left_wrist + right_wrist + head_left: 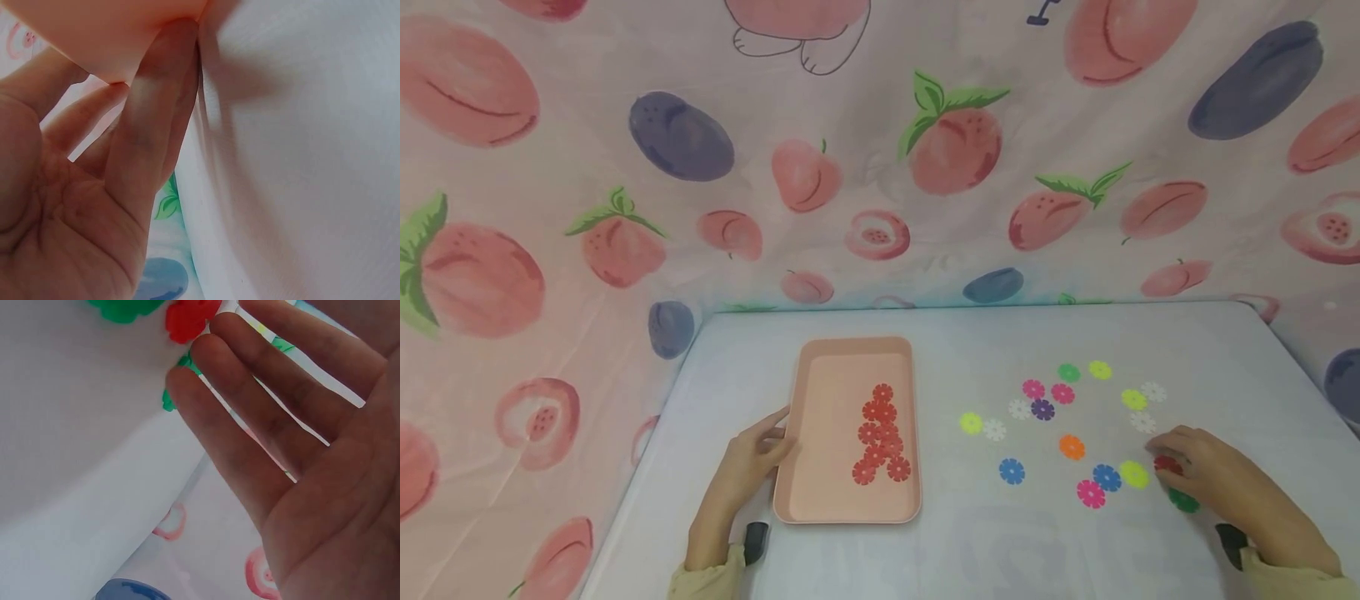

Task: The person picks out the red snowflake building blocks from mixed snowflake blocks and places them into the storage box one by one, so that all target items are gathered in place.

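Note:
My left hand (748,462) grips the left rim of a peach-coloured tray (820,512); the left wrist view shows its fingers (140,119) against the tray's edge (81,31). Inside the tray, towards its right side, lies a cluster of red snowflake discs (887,433). Over at the right, my right hand (1206,467) hovers above or touches a red snowflake disc (1167,465), partly covered by it. A dark green disc (1183,500) lies just beneath that hand. In the right wrist view the fingers (250,412) are extended, near the red disc (187,319).
Several loose snowflake discs are scattered between tray and right hand, including orange (1072,447), purple (1042,409), blue (1012,471), pink (1091,494) and yellow (972,423). A white cloth covers the table (955,542). Fruit-patterned fabric (865,108) hangs behind.

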Demonstrator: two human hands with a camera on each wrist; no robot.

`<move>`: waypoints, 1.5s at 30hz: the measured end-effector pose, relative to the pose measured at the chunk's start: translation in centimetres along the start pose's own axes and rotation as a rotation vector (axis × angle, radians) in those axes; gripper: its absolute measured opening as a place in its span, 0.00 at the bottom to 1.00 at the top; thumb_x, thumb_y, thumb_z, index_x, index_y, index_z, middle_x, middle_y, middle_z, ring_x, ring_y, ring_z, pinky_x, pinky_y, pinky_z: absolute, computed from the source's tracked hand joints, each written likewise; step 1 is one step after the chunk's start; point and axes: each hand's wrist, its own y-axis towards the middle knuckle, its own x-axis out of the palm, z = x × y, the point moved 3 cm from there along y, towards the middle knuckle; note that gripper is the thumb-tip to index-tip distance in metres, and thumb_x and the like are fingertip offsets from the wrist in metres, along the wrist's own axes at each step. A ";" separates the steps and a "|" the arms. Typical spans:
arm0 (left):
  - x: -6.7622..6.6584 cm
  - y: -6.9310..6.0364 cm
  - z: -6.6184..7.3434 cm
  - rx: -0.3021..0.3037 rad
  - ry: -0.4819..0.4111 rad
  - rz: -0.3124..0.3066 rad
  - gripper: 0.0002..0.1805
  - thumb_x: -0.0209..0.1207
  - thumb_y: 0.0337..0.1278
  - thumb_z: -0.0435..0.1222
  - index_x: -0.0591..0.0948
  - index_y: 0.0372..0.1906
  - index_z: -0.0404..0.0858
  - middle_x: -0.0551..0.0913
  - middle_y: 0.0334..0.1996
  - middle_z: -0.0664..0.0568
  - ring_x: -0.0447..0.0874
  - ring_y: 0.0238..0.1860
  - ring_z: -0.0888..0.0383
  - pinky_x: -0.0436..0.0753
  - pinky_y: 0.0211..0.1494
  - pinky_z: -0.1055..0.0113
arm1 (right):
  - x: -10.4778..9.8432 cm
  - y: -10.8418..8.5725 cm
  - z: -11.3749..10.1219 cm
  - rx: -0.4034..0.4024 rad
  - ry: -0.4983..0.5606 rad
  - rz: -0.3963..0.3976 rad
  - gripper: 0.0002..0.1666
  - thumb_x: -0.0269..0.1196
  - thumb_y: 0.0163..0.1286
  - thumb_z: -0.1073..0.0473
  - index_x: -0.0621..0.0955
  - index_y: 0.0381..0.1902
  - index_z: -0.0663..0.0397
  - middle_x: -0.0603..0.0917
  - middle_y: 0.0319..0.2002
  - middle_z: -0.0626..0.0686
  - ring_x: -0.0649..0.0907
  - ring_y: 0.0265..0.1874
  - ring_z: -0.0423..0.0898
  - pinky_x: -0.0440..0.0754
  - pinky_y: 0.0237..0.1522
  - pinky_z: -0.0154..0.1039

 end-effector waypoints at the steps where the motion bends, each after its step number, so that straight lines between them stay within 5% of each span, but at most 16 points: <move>1: 0.0 0.0 0.0 -0.001 0.000 0.001 0.31 0.61 0.67 0.37 0.68 0.73 0.42 0.82 0.52 0.38 0.87 0.47 0.47 0.88 0.40 0.62 | 0.0 0.0 0.1 0.003 0.011 -0.006 0.25 0.77 0.52 0.59 0.84 0.46 0.65 0.83 0.37 0.54 0.80 0.35 0.50 0.82 0.47 0.60; 20: 0.1 0.2 0.0 -0.015 0.000 0.001 0.31 0.61 0.67 0.37 0.69 0.73 0.44 0.82 0.51 0.39 0.87 0.47 0.48 0.88 0.41 0.63 | -0.2 -0.2 0.3 0.019 0.066 -0.028 0.20 0.75 0.53 0.63 0.84 0.43 0.64 0.79 0.32 0.50 0.81 0.33 0.49 0.85 0.42 0.56; 30: 0.0 0.0 0.1 -0.007 -0.002 0.003 0.31 0.61 0.67 0.37 0.69 0.73 0.43 0.82 0.51 0.39 0.87 0.48 0.47 0.88 0.41 0.62 | -0.3 0.0 0.0 0.113 0.099 -0.061 0.20 0.74 0.56 0.61 0.83 0.44 0.65 0.83 0.35 0.55 0.83 0.36 0.56 0.84 0.42 0.58; 38: 0.0 -0.1 0.3 -0.002 -0.004 0.006 0.31 0.61 0.66 0.36 0.69 0.73 0.41 0.82 0.51 0.38 0.87 0.47 0.46 0.88 0.40 0.61 | -0.4 0.0 0.3 0.126 0.134 -0.054 0.17 0.69 0.61 0.63 0.83 0.46 0.67 0.86 0.39 0.61 0.85 0.37 0.57 0.84 0.40 0.57; 45: 0.0 0.0 0.2 0.007 0.025 0.017 0.31 0.62 0.66 0.36 0.69 0.72 0.41 0.83 0.50 0.39 0.87 0.46 0.48 0.88 0.40 0.63 | -0.3 -0.1 0.2 0.102 0.098 -0.018 0.22 0.73 0.54 0.68 0.82 0.48 0.68 0.85 0.41 0.64 0.84 0.38 0.59 0.83 0.43 0.59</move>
